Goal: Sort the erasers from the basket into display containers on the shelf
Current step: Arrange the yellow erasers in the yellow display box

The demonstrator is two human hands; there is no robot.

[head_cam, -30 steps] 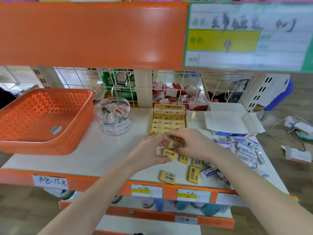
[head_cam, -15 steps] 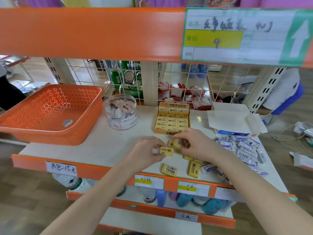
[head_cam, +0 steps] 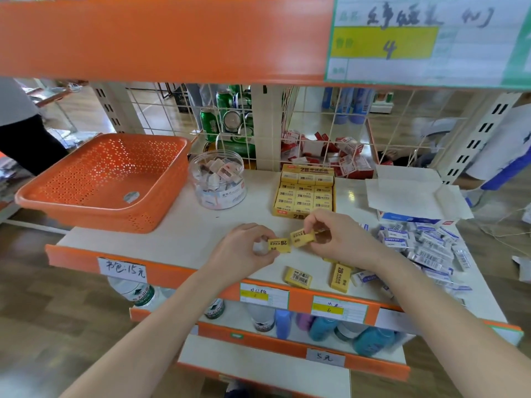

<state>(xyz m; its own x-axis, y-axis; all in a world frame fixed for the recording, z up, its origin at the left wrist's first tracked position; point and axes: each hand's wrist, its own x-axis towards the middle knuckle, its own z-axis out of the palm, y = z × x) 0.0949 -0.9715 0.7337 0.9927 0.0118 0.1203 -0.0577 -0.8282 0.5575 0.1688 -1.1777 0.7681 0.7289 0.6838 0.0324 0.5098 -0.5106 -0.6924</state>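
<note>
My left hand (head_cam: pixel 244 249) pinches one yellow 2B eraser (head_cam: pixel 279 245) just above the white shelf (head_cam: pixel 178 239). My right hand (head_cam: pixel 342 242) pinches another yellow eraser (head_cam: pixel 302 237), held beside the first. Behind them stands a yellow display box (head_cam: pixel 304 193) filled with rows of the same erasers. Two loose yellow erasers (head_cam: pixel 298 277) (head_cam: pixel 341 277) lie near the front edge. A heap of white-and-blue erasers (head_cam: pixel 425 248) lies to the right, in front of an open white box (head_cam: pixel 413 202). The orange basket (head_cam: pixel 109 182) sits at the left, holding no erasers that I can see.
A clear round tub (head_cam: pixel 217 179) of small wrapped erasers stands between basket and yellow box. A wire grid backs the shelf, with green cans (head_cam: pixel 227 122) and red-white packs (head_cam: pixel 330 153) behind. An orange shelf board (head_cam: pixel 161 38) hangs overhead. Bottles (head_cam: pixel 316 326) stand on the shelf below.
Both hands have lifted off the loose pile, each with a yellow eraser, and drawn slightly apart. The camera has tilted down and back a little.
</note>
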